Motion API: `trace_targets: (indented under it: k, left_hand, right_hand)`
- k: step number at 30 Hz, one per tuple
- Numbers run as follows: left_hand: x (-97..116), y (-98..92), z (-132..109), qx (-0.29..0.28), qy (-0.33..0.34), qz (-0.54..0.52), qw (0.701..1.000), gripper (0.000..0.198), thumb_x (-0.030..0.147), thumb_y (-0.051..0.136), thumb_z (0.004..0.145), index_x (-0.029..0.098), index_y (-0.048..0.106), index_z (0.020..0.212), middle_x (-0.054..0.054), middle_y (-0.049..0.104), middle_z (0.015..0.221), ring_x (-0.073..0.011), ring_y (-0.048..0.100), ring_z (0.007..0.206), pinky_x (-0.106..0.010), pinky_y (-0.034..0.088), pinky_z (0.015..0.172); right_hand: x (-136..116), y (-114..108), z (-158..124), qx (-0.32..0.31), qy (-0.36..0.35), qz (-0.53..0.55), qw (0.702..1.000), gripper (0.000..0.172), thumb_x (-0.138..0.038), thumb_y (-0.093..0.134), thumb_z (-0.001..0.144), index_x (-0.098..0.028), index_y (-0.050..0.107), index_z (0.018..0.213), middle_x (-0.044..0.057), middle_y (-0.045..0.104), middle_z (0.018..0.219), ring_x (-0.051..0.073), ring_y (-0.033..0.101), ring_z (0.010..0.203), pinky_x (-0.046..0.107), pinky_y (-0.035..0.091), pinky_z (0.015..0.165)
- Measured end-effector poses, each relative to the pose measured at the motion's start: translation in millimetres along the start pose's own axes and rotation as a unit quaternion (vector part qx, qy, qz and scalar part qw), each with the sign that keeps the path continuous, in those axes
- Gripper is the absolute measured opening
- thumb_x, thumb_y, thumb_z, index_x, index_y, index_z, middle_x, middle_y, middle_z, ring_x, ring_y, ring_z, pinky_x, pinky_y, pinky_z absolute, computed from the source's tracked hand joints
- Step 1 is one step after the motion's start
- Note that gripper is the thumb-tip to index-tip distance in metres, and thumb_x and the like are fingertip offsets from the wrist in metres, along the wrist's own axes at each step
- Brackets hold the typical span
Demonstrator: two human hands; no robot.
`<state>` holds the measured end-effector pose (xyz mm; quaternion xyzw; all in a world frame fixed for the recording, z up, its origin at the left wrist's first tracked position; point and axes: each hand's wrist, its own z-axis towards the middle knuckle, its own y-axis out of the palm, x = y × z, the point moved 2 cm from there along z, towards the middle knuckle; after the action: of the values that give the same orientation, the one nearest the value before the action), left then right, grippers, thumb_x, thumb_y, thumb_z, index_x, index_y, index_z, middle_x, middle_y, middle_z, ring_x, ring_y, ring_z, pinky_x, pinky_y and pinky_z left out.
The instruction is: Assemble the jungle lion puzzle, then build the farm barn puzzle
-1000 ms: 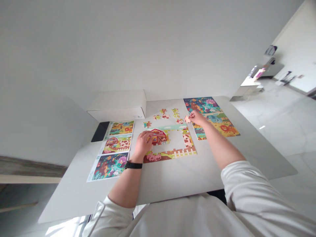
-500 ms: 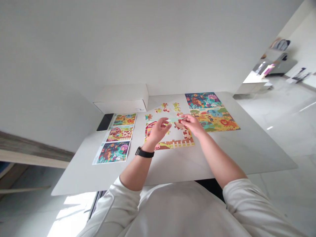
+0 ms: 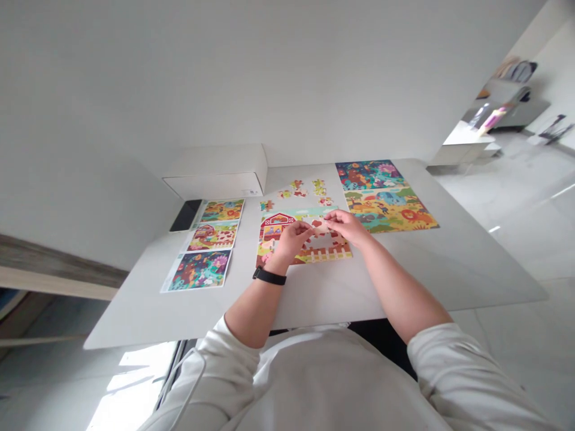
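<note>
A partly assembled farm jigsaw puzzle lies in front of me, with a red barn at its left and a fence along the bottom. Over its gap, a brown-and-cream puzzle piece is between my hands. My right hand pinches its right side. The thumb and fingertips of my left hand, which wears a black watch on the wrist, are closed at the piece's left edge. Loose puzzle pieces lie beyond the puzzle, and another loose piece sits to their right.
Two finished puzzles, a dark one and a yellow one, lie at the right. At the left are a reference sheet with three pictures and a black phone-like slab. A white box stands against the wall.
My left hand has moved right and its open fingers have closed at the puzzle piece's edge. My right hand still holds the piece, now over the puzzle's gap. The view has shifted slightly.
</note>
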<state>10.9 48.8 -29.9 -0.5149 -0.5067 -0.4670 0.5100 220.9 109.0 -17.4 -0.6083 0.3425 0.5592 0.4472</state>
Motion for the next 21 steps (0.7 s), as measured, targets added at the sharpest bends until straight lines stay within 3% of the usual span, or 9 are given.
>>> trace_targets:
  k: [4, 14, 21]
  left_hand:
    - [1.1, 2.7, -2.2, -0.01, 0.003, 0.012, 1.0, 0.046, 0.059, 0.087, 0.076, 0.019, 0.072, 0.094, -0.005, 0.078, 0.088, -0.0114, 0.063, 0.06, -0.021, 0.048, 0.048]
    - [6.3, -3.9, -3.4, -0.004, -0.007, 0.07, 0.998, 0.038, 0.055, 0.084, 0.08, 0.019, 0.077, 0.088, -0.004, 0.073, 0.074, -0.0136, 0.064, 0.06, -0.021, 0.047, 0.047]
    - [6.9, -0.5, -3.4, -0.008, 0.0, 0.071, 0.997, 0.037, 0.054, 0.084, 0.08, 0.019, 0.075, 0.088, -0.002, 0.072, 0.072, -0.0128, 0.061, 0.058, -0.022, 0.045, 0.048]
  right_hand:
    - [-0.4, -3.9, -0.6, 0.002, 0.006, -0.005, 1.0, 0.042, -0.056, 0.087, 0.073, -0.023, 0.074, 0.095, 0.003, 0.075, 0.087, 0.021, 0.068, 0.082, 0.033, 0.056, 0.076]
    - [1.5, -8.2, -0.5, -0.004, -0.005, -0.041, 0.999, 0.035, -0.051, 0.086, 0.079, -0.024, 0.077, 0.099, 0.004, 0.077, 0.091, 0.022, 0.071, 0.086, 0.034, 0.057, 0.083]
    - [-0.1, -5.9, -2.7, -0.026, -0.02, -0.046, 0.998, 0.043, -0.057, 0.086, 0.081, -0.023, 0.078, 0.105, 0.003, 0.075, 0.087, 0.02, 0.068, 0.08, 0.031, 0.056, 0.074]
